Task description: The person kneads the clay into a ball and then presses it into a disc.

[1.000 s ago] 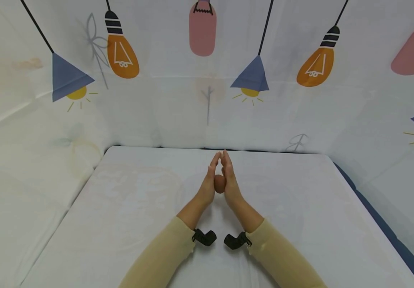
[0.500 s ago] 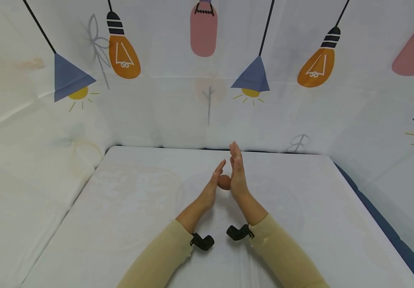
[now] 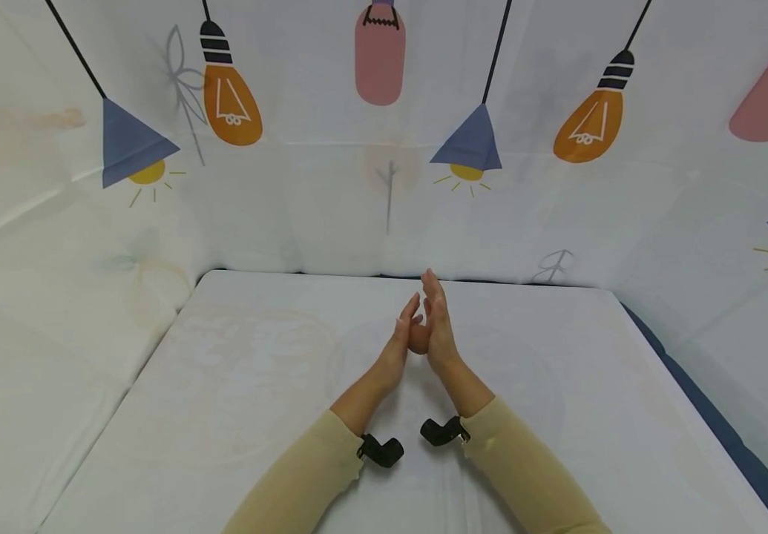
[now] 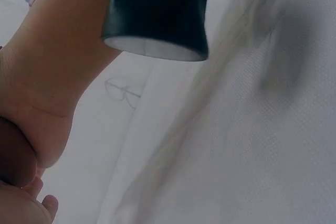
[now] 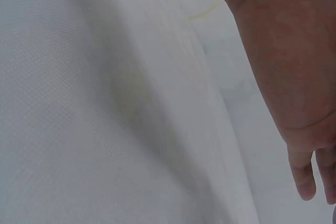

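Observation:
A small reddish-brown ball (image 3: 418,340) sits between the two palms, above the table; its material is not clear. My left hand (image 3: 394,352) presses it from the left with fingers pointing forward. From the right, my right hand (image 3: 441,337) lies flat against it, its extended fingers reaching farther forward than the left ones. In the left wrist view the ball (image 4: 16,156) is partly cut off at the left edge, with skin above and below it. The right wrist view has a palm and some fingers along its right side; the ball does not show there.
A white-covered table (image 3: 277,415) lies under both hands. Behind it hangs a pale cloth backdrop (image 3: 317,200) printed with lamps and bulbs. Black wrist cameras, one on the left wrist (image 3: 382,451) and one on the right wrist (image 3: 442,432), stick out inward.
From having fingertips together, the hands have slid against each other: the right forward, then slightly back, the left back. The ball has shifted slightly right and stays between the palms.

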Tool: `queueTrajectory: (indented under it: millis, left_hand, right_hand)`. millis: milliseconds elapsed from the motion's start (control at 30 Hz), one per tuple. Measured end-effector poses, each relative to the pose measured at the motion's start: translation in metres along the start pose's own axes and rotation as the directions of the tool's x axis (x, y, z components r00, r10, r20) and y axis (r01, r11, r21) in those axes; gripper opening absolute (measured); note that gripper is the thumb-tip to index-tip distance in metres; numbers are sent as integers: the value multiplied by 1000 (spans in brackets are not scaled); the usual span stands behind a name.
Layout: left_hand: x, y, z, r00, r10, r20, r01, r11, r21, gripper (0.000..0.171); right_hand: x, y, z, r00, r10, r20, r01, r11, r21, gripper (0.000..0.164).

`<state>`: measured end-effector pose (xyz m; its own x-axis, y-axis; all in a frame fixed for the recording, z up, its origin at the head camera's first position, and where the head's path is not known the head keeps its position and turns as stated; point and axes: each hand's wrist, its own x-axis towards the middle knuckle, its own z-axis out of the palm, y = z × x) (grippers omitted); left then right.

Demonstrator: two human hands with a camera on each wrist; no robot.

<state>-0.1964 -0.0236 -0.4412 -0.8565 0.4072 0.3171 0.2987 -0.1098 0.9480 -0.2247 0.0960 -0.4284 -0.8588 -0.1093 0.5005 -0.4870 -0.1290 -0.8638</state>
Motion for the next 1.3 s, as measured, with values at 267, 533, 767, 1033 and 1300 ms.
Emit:
queueTrajectory:
  millis: [267, 533, 767, 1033, 1300]
  left_hand:
    - [6, 3, -3, 989, 36, -146, -36, 999, 2, 76]
    - [8, 1, -7, 956, 37, -290, -41, 999, -8, 89]
    - [7, 0, -8, 950, -7, -311, 10, 1000, 8, 90]
    - [2, -2, -3, 983, -48, -175, 60, 996, 63, 65]
    - [1, -3, 4, 997, 44, -56, -46, 998, -35, 71]
  right_hand:
    - [-11, 0, 9, 991, 43, 123, -42, 999, -11, 72]
    - [-17, -9, 19, 979, 7, 203, -14, 999, 33, 77]
    - [-17, -23, 20, 984, 18, 177, -29, 998, 57, 79]
    - [-10, -26, 12, 994, 56, 94, -62, 997, 56, 82]
    - [-3, -22, 5, 991, 135, 22, -133, 989, -63, 59]
